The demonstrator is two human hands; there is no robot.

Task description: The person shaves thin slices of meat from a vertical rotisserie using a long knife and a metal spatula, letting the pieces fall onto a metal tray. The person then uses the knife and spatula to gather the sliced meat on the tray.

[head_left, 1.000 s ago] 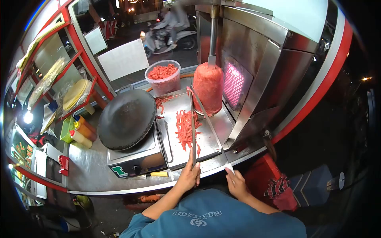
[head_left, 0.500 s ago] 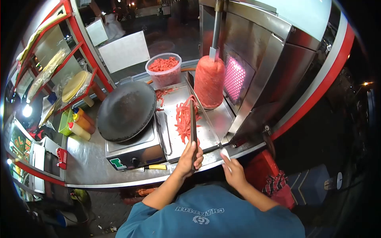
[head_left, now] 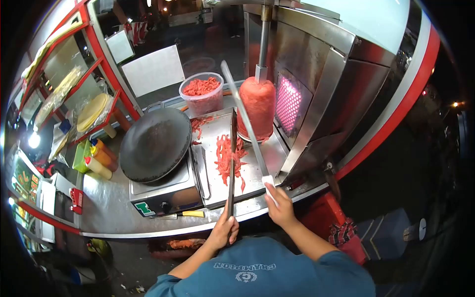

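Long, narrow steel-bladed knife (head_left: 249,123) with white handle (head_left: 269,190) is held in the right hand (head_left: 281,207), fingers closed around the grip; blade is tilted, tip up and leftward, crossing the left edge of the cone-like mass of reddish meat (head_left: 257,106) in view. Contact between blade and meat cannot be told. Long, dark, flat metal bar (head_left: 231,193) is held upright-leaning in the left hand (head_left: 224,231), fingers wrapped around its lower end; it is seen across the loose heap of thin red meat strips (head_left: 223,161) on the silvery steel tray (head_left: 255,179). Meat mass is mounted on the vertical steel spit rod (head_left: 265,44), just beside the pink-glowing heater panel (head_left: 289,102). Handling, as judged: knife light, blade thin and perhaps springy, best taken by the white handle, edge avoided; bar stiffer and heavier, best gripped at its near end; meat mass heavy, soft-surfaced, greasy, better left supported by the rod; strips limp, slippery, easily torn, best lifted in loose bunches from beneath.
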